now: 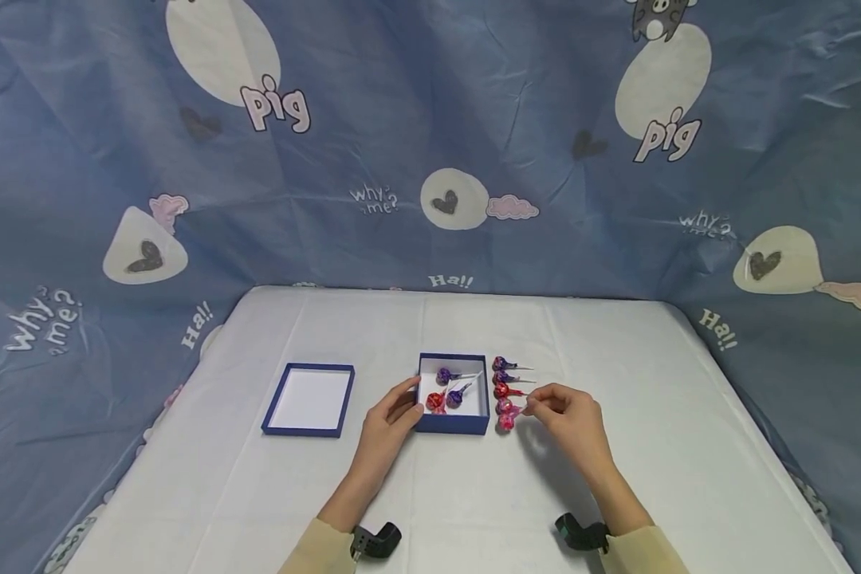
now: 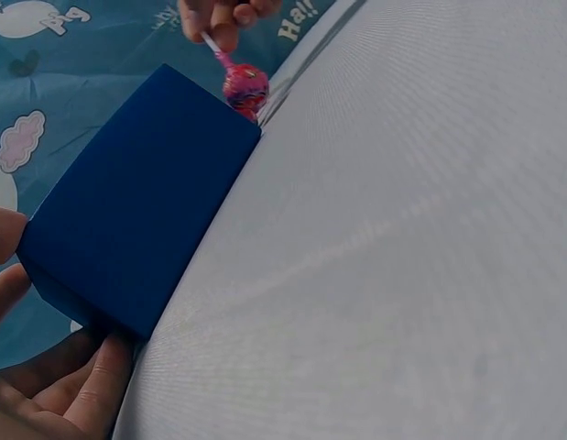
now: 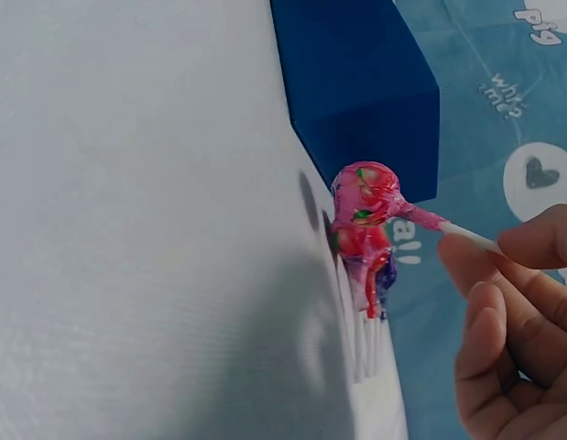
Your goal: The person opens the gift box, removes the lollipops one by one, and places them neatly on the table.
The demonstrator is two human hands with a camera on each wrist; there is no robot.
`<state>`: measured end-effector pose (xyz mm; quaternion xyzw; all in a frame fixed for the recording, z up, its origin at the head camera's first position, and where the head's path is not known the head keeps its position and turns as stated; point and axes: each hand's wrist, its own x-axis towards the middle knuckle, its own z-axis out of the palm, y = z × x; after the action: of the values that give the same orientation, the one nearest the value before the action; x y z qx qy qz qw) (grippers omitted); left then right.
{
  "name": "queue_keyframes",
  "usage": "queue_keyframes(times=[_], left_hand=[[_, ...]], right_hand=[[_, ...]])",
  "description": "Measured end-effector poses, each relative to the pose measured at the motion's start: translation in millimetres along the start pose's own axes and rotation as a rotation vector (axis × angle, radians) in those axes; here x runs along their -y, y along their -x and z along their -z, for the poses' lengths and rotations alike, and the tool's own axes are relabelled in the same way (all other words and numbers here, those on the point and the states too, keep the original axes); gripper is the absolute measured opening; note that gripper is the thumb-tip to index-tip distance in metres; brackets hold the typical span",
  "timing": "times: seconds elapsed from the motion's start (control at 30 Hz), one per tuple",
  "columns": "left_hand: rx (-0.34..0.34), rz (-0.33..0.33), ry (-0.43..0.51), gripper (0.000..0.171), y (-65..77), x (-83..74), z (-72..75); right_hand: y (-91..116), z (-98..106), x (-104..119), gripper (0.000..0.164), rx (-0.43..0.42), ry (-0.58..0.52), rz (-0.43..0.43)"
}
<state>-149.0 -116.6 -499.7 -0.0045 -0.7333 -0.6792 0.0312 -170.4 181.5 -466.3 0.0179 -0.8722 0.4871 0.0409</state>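
Right hand (image 1: 568,418): thumb and finger pinch the stick of a pink lollipop (image 1: 506,423), located at the near end of a row of lollipops (image 1: 501,391) just right of the box. Left hand (image 1: 386,426): grips the left side of the blue box (image 1: 452,425), in which purple and red lollipops (image 1: 455,398) lie. The lid (image 1: 310,400) rests apart, further left, hollow side up, on the white table (image 1: 689,422).

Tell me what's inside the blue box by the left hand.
The blue box holds two purple lollipops and at least one red lollipop. Its front wall covers the strip just behind it; anything lying low there cannot be seen.
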Motion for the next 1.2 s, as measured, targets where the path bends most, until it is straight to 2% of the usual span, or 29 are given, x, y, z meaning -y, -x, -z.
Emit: queue_keyframes(times=[0.2, 0.3, 0.4, 0.6, 0.9, 1.2], left_hand=[[0.009, -0.006, -0.005, 0.045, 10.5, -25.6, -0.5], [0.006, -0.007, -0.007, 0.044, 12.6, -29.5, -0.1], [0.005, -0.008, -0.009, 0.044, 11.7, -29.1, 0.1], [0.019, -0.008, -0.004, 0.045, 8.5, -25.2, -0.3], [0.021, -0.004, 0.002, 0.047, 9.8, -24.7, -2.0], [0.014, 0.000, 0.007, 0.046, 9.1, -19.6, -0.3]], right_hand=[[0.0, -0.5, -10.5, 0.008, 0.012, 0.008, -0.027], [-0.1, 1.7, -16.2, 0.009, 0.034, 0.014, -0.025], [-1.0, 5.3, -22.5, 0.006, 0.080, 0.020, -0.018], [-3.8, 13.1, -33.8, 0.006, 0.159, 0.130, -0.005], [-6.2, 13.6, -43.1, 0.010, 0.193, 0.184, 0.039], [-6.6, 8.1, -44.7, 0.015, 0.166, 0.211, 0.086]])
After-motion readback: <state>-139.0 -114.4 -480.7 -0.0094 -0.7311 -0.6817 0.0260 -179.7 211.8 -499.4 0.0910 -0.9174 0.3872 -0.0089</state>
